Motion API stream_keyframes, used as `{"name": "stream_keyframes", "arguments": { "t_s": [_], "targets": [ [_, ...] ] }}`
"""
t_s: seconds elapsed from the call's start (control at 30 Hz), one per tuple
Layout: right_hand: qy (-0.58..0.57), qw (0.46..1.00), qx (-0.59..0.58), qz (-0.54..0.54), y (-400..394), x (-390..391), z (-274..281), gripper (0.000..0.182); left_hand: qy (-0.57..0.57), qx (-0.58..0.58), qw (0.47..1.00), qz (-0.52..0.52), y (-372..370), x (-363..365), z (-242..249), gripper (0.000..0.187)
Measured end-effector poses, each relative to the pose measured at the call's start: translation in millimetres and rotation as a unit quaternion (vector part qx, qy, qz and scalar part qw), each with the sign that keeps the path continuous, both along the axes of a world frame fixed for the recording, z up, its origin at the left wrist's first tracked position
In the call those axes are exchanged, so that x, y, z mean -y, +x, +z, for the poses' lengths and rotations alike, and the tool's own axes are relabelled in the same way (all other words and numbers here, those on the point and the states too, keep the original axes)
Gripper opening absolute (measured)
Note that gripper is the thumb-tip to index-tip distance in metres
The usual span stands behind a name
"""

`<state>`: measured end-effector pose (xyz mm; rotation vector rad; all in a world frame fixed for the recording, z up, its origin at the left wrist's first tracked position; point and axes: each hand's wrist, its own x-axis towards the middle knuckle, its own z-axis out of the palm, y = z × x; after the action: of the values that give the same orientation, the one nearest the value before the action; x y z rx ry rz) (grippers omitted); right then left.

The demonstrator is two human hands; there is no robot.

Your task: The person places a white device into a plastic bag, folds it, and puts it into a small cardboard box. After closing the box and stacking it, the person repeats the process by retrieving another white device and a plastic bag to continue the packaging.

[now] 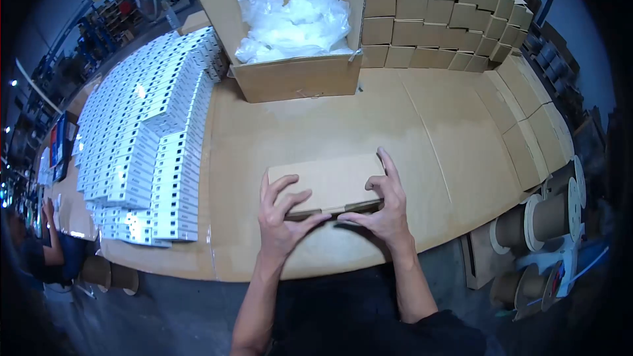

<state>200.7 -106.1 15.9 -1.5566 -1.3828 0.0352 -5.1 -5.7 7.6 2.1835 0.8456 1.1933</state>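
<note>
A small brown cardboard box (333, 181) is in front of me at the near middle of the cardboard-covered table (316, 125). My left hand (282, 211) grips its left end, fingers curled over the top and thumb along the near edge. At the right end, my right hand (382, 201) holds the box the same way, its index finger stretched along the side. Both thumbs almost meet at the front flap, where a dark gap shows under the lid edge. The underside of the box is hidden.
Stacked white boxes (142, 118) fill the left side. A large open carton (297, 79) with clear plastic bags (297, 20) stands at the back. Brown boxes (412, 6) form a wall at back right. Spools (550, 217) stand off the right edge. Another person (49, 250) is at far left.
</note>
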Motion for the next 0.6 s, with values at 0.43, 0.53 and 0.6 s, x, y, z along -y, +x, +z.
{"name": "stream_keyframes", "arguments": {
  "t_s": [0.43, 0.53, 0.6],
  "targets": [
    [-0.104, 0.981, -0.165, 0.024, 14.8, -21.6, -9.9, 0.086, -0.034, -0.029, 0.999, -0.029, -4.6, -19.7, -3.1, 0.04],
    [-0.148, 0.971, -0.187, 0.019, 15.4, -19.8, 4.3, 0.105, -0.04, -0.046, 0.997, -0.045, -6.0, -25.7, -1.0, 0.042],
    [-0.174, 0.966, -0.188, 0.027, 18.5, -20.0, 7.8, 0.106, -0.048, -0.038, 0.996, -0.057, -4.0, -30.9, 11.5, 0.044]
  ]
}}
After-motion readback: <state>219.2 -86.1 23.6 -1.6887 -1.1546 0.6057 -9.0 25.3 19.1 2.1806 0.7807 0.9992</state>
